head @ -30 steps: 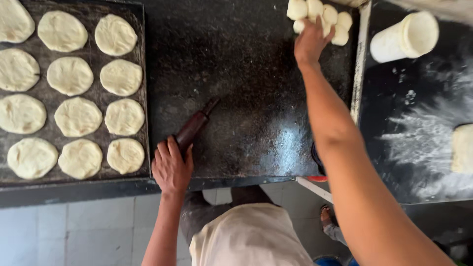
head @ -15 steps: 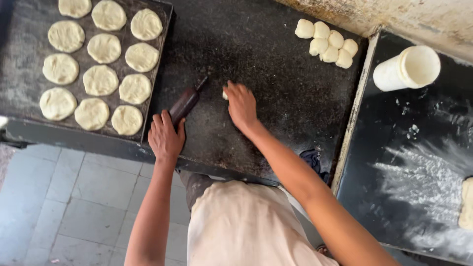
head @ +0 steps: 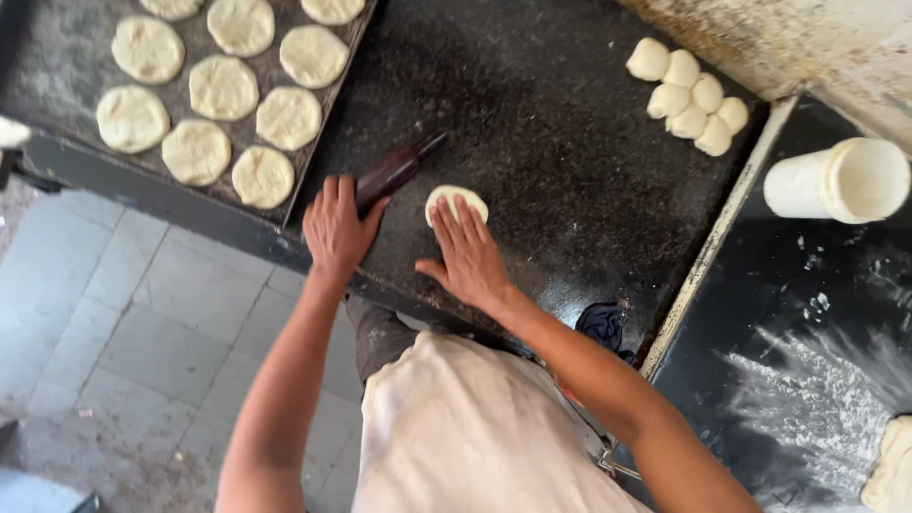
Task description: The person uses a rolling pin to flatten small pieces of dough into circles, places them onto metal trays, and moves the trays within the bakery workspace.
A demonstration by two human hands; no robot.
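My right hand (head: 470, 255) lies flat with fingers together on a small pale dough piece (head: 456, 199), pressing it on the dark stone counter (head: 541, 114). My left hand (head: 337, 228) rests on the near end of a dark wooden rolling pin (head: 397, 169) that lies at an angle just left of the dough. A cluster of several dough balls (head: 689, 95) sits at the far right of the counter.
A dark tray (head: 57, 76) at the left holds several flattened dough rounds (head: 223, 87). A white cup (head: 836, 180) lies on a black floured surface (head: 807, 380) at the right. Another dough piece (head: 891, 465) shows at the lower right edge. Grey tiled floor (head: 114, 351) lies below.
My right hand came back from the dough balls with one piece, set it on the counter by the rolling pin and now presses it flat. My left hand stayed on the pin.
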